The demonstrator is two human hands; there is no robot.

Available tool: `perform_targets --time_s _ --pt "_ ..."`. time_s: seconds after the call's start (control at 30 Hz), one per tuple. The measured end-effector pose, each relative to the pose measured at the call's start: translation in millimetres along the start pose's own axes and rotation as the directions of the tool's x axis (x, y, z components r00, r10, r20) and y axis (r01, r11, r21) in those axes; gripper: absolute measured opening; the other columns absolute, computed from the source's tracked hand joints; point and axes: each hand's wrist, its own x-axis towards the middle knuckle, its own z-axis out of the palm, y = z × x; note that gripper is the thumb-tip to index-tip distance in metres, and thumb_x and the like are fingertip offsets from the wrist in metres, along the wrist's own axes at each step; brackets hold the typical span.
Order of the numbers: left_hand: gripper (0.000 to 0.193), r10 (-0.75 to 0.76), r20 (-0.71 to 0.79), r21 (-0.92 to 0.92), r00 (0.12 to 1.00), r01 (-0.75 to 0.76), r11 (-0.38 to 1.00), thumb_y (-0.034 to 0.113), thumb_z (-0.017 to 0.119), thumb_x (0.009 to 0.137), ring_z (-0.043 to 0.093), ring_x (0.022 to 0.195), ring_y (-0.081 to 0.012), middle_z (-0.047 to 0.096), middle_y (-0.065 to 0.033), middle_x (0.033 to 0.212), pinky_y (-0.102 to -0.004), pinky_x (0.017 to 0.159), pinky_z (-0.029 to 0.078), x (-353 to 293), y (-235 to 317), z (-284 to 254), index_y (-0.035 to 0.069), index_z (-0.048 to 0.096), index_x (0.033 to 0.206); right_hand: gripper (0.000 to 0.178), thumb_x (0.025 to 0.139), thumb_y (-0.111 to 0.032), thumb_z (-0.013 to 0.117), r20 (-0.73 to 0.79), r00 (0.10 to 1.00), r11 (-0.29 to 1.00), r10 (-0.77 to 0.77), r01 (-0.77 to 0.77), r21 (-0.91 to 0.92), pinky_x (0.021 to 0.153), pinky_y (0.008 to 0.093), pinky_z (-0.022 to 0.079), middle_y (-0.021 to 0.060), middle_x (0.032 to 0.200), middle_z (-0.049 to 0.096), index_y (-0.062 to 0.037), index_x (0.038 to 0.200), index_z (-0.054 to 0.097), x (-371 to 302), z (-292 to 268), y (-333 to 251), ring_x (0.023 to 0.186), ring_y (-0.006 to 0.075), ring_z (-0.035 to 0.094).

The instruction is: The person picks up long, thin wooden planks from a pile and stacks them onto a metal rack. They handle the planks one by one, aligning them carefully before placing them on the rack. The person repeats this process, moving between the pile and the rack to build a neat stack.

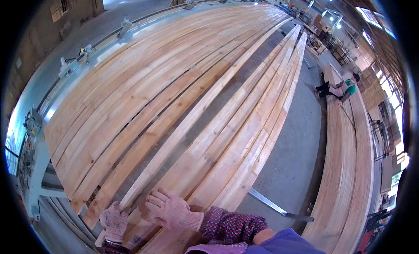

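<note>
Both of my hands wear pale, dusty knit work gloves. My left hand [114,221] is closed round the near end of a narrow wooden board [192,116], its fingers partly hidden. That board runs far up the bench, with a gap on either side over most of its length. Just to the right, my right hand [172,211] rests with fingers stretched out on a wider wooden plank [179,173]. More planks [244,162] lie side by side to the right of it, partly covered by my patterned sleeve [233,223].
A wide row of boards [131,88] spreads leftward on a metal-framed bench with clamps [70,66] along its edge. A metal support arm [270,204] juts out at the right. Beyond the grey floor, a person [342,88] sits on a long plank stack [340,166].
</note>
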Motion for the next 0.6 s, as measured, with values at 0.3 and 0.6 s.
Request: perform_targets --time_s 0.3,0.6 --pt "0.040 0.029 -0.337 0.059 0.941 -0.010 0.998 0.034 0.071 0.080 0.068 0.092 -0.0334 0.071 -0.0134 0.100 -0.0424 0.085 0.053 1.3 -8.4 -17.3 0.006 0.067 0.108 0.059 0.097 -0.035 0.061 0.212 0.922 0.117 0.323 -0.261 0.958 0.106 0.0325 0.042 0.0092 0.141 0.053 0.0019 0.140 0.046 -35.4 12.0 -5.4 0.125 0.0185 0.053" --pt "0.052 0.355 -0.419 0.324 0.836 -0.228 0.918 0.032 0.070 0.079 0.055 0.120 -0.0403 0.062 -0.0173 0.126 -0.0539 0.104 0.042 -70.9 -1.6 1.0 0.005 0.059 0.123 0.047 0.091 -0.027 0.068 -0.001 0.897 0.335 0.441 -0.164 0.928 0.092 0.0353 0.051 0.0113 0.116 0.065 -0.0024 0.129 0.057 28.3 16.4 -3.3 0.106 0.0241 0.063"
